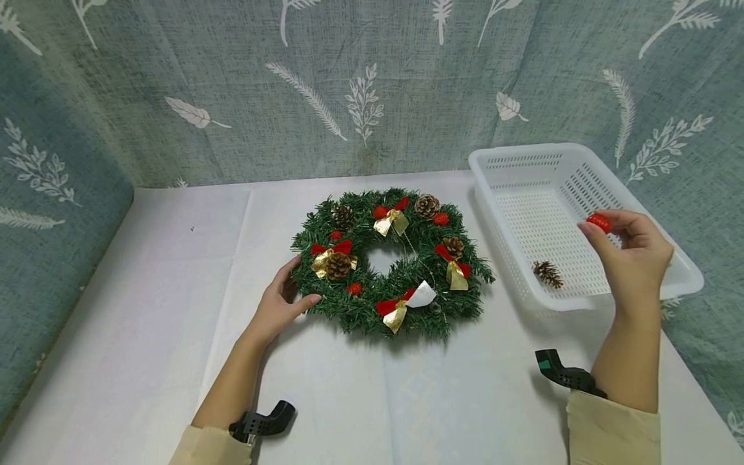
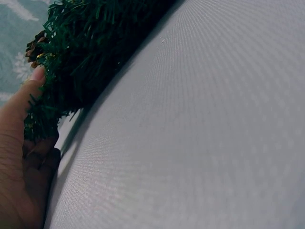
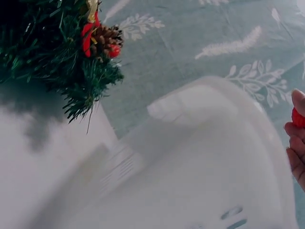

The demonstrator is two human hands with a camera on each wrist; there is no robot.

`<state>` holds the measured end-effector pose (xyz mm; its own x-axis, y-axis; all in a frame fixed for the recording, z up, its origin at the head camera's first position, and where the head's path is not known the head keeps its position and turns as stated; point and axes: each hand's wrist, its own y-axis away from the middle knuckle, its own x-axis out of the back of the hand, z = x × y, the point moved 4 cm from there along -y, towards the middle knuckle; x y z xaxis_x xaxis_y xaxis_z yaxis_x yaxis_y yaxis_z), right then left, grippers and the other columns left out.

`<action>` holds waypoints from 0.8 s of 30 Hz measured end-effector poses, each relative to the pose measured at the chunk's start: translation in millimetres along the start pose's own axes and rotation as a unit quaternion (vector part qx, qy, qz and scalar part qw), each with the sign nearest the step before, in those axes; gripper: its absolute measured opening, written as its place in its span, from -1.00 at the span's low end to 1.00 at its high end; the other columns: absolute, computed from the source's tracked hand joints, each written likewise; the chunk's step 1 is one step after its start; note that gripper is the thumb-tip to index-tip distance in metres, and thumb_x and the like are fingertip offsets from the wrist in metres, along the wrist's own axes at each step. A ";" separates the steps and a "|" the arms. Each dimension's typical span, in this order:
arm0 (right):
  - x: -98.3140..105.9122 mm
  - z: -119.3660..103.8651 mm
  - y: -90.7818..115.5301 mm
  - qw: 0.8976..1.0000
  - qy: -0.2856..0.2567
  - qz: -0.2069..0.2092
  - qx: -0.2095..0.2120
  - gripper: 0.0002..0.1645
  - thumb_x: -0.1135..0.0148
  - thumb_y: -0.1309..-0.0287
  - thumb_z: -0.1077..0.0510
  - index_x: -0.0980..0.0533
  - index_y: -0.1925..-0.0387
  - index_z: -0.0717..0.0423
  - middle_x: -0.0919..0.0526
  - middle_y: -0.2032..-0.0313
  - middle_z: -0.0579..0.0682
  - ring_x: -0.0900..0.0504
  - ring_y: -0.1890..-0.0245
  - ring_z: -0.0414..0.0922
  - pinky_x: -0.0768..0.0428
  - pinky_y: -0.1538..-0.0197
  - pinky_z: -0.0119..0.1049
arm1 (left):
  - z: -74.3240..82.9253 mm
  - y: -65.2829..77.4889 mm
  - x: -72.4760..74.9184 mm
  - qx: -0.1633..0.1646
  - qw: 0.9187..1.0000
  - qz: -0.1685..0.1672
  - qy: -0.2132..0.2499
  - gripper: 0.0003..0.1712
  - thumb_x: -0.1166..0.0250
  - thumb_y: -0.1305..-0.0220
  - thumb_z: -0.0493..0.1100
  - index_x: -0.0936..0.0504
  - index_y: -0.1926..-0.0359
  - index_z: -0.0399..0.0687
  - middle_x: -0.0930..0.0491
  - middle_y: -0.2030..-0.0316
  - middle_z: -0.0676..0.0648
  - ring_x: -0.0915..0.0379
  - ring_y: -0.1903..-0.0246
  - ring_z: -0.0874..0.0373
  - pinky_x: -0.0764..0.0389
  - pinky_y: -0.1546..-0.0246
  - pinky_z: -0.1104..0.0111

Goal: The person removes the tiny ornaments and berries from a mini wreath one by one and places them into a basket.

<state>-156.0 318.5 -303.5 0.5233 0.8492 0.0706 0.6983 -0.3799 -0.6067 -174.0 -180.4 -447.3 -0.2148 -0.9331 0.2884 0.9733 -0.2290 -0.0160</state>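
A green Christmas wreath (image 1: pixel 357 318) lies on the table, decorated with pine cones, red berry ornaments and red bows with gold tails. My left hand (image 1: pixel 279 307) holds its left edge, thumb on top; in the left wrist view the fingers (image 2: pixel 40 162) curl low at its side. Over the right part of the white basket (image 1: pixel 494 216), my right hand (image 1: pixel 636 258) pinches a small red berry ornament (image 1: pixel 599 223) between thumb and fingers. One loose pine cone (image 1: pixel 547 274) lies in the basket. Only part of the right hand shows in the right wrist view.
The basket stands right of the wreath, with perforated walls and a raised rim. White cloth (image 1: pixel 174 310) covers the table. A green leaf-patterned curtain (image 1: pixel 232 97) hangs behind and at both sides.
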 end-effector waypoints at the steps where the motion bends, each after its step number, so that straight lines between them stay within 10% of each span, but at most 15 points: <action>1: 0.4 1.5 -0.1 1.000 0.019 0.001 -0.007 -0.74 -0.35 0.06 0.47 -0.64 0.24 0.26 -0.62 0.34 -0.17 -0.53 0.31 -0.27 -0.51 0.17 -0.57 | 0.2 0.3 0.0 0.000 1.000 0.000 0.000 -0.04 -0.32 -0.22 -0.20 0.06 -0.49 0.08 0.14 -0.48 -0.09 0.20 -0.44 -0.14 0.01 -0.42 -0.01; 24: 10.0 30.2 -0.9 0.984 0.148 0.020 -0.098 -0.77 -0.40 -0.02 0.22 -0.63 0.21 0.01 -0.54 0.33 -0.36 -0.47 0.28 -0.37 -0.44 0.16 -0.62 | 1.1 0.0 -0.2 -0.002 1.000 0.000 -0.001 -0.04 -0.32 -0.22 -0.18 0.07 -0.49 0.11 0.15 -0.48 -0.05 0.21 -0.45 -0.10 0.02 -0.43 0.01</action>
<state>-166.2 338.4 -326.2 0.6522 0.6984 0.2948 0.7391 -0.4995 -0.4518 -173.9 -179.9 -446.3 -0.2153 -0.9326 0.2895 0.9728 -0.2307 -0.0197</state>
